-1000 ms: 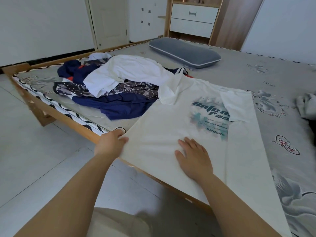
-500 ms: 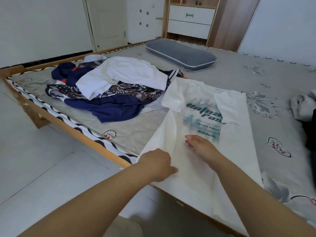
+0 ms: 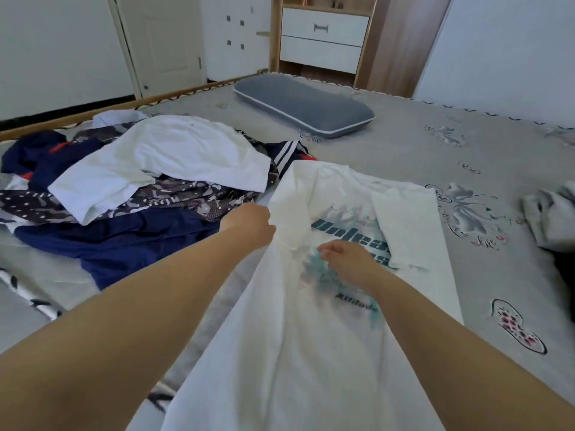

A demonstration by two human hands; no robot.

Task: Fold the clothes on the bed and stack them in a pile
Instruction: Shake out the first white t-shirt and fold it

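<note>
Task is in its early part. The person is working on one white T-shirt [image 3: 311,337], spread print-up on the bed [image 3: 466,169] near its front edge. Its right side is already lying turned in over the chest, sleeve included. The left side is going over now: the left hand [image 3: 252,222] is gripping the left edge up by the sleeve, fingers curled round the cloth, lifting it toward the middle. The right hand [image 3: 345,256] is resting on the printed chest, fingers loosely bent; cannot tell whether it is pinching fabric or just pinning it down.

No finished stack is showing anywhere in view. Left to do, judging by this: finish the left fold, fold the shirt across its length, set it down as the pile's base, then go through the heap of clothes [image 3: 130,188] sitting toward the bed's left edge: a white top over patterned and navy pieces, all unfolded. A crumpled grey garment [image 3: 550,213] is lying at the right edge too, and something dark below it is too cut off to name.

Orientation: the shirt's long axis is running from the front edge toward the far edge of the bed, tilted slightly right. Collar is pointing away, toward the grey pillow [image 3: 305,104]; hem is hanging at or over the front edge, nearest the person. The print is reading upright from the person's side.
</note>
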